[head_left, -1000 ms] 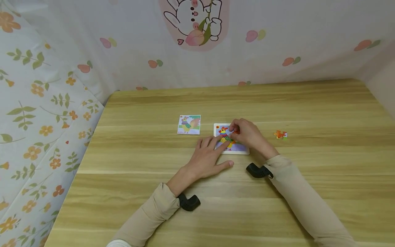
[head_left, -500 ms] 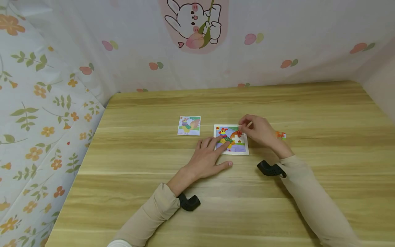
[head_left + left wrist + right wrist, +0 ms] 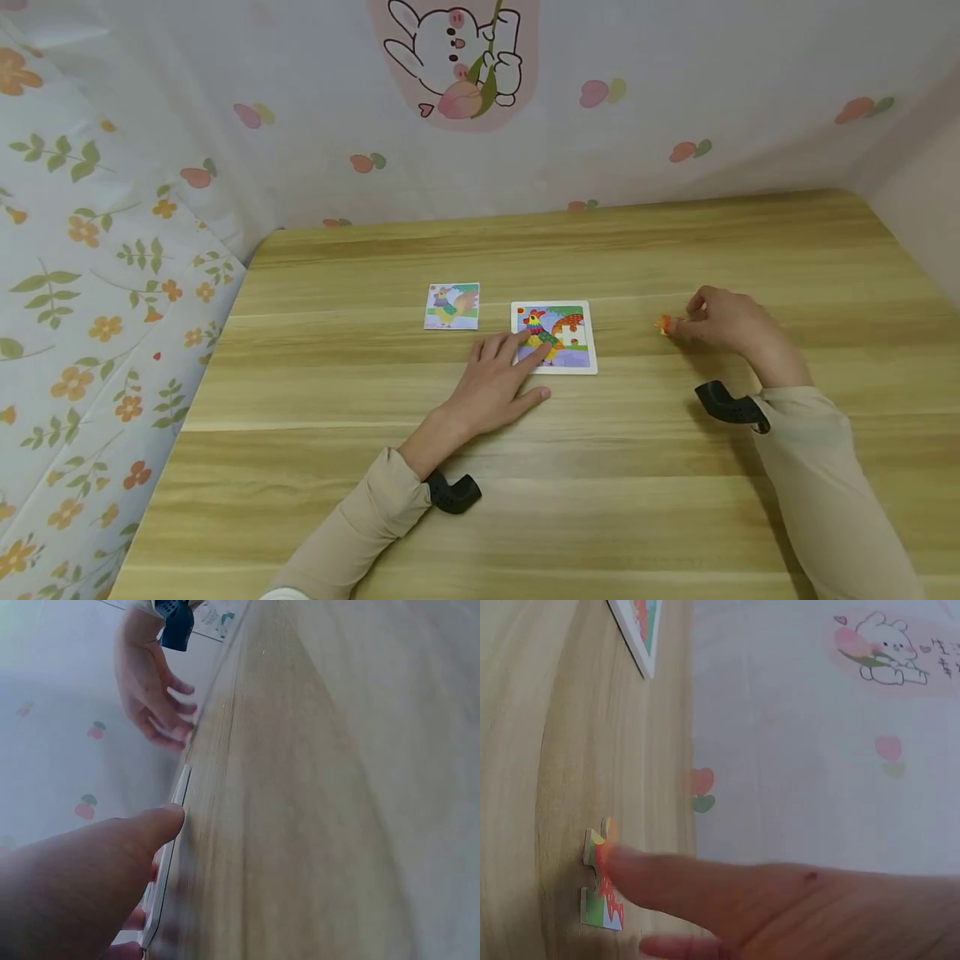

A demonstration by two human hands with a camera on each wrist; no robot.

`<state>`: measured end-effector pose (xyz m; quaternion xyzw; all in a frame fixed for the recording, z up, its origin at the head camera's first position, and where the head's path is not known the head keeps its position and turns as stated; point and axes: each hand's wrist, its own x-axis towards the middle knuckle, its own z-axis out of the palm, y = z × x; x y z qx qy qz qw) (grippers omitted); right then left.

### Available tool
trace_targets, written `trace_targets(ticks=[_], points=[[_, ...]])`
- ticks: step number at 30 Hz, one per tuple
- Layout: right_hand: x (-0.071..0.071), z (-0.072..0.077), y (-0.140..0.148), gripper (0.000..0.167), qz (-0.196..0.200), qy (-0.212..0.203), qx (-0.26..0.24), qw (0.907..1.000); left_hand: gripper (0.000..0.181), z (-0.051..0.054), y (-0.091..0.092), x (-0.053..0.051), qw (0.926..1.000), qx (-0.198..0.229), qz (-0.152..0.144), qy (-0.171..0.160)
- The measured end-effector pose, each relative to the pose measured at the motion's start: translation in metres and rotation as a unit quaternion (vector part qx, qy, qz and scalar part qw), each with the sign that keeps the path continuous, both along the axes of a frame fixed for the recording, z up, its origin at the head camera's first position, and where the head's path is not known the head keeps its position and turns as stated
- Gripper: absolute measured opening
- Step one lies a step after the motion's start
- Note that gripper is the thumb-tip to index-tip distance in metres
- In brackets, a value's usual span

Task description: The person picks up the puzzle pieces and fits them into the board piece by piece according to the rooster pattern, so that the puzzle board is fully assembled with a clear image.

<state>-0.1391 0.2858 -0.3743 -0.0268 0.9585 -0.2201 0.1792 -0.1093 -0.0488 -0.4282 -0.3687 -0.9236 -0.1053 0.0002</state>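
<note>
A framed jigsaw puzzle (image 3: 592,346) with a colourful rooster lies flat on the table; a white gap shows in the right side of its picture. My left hand (image 3: 491,392) rests with outstretched fingers on its left part, thumb on the table beside its lower edge. To the right of the puzzle, my right hand (image 3: 731,323) touches loose orange and red jigsaw pieces (image 3: 663,324) with its thumb. In the right wrist view the thumb tip covers part of these pieces (image 3: 596,909), and the index finger's contact is hidden. A corner of the puzzle shows at the top there.
A small square rooster picture card (image 3: 452,307) lies left of the puzzle on the wooden table (image 3: 360,367). Patterned curtains (image 3: 315,108) hang behind and to the left. Black curved pieces (image 3: 453,493) sit at both wrists.
My right hand has left the upper right of the puzzle and moved right to the loose pieces. The left hand has stayed on the puzzle. The view has shifted slightly.
</note>
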Motion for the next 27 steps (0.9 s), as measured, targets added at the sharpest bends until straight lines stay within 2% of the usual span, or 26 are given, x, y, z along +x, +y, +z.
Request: trace_targets(ticks=[5,10,14,19,27], points=[[-0.004,-0.006,-0.001,0.050,0.039,0.008,-0.039,0.9984,0.059,-0.001,-0.002,0.000,0.9999,0.004,-0.003,0.009],[-0.006,-0.009,0.004,0.035,0.054,0.028,-0.033,0.9976,0.058,-0.001,-0.001,-0.001,0.9998,0.010,-0.009,0.018],[-0.006,-0.010,0.004,0.031,0.067,0.044,-0.035,0.9962,0.058,0.000,-0.001,0.000,0.9998,0.010,-0.009,0.016],[-0.007,-0.010,-0.001,0.031,0.070,0.061,-0.053,0.9943,0.058,0.000,-0.001,0.000,0.9999,0.005,-0.005,0.013],[-0.007,-0.009,-0.019,0.025,0.073,0.058,-0.107,0.9899,0.058,0.000,-0.002,0.000,0.9999,0.005,-0.005,0.008]])
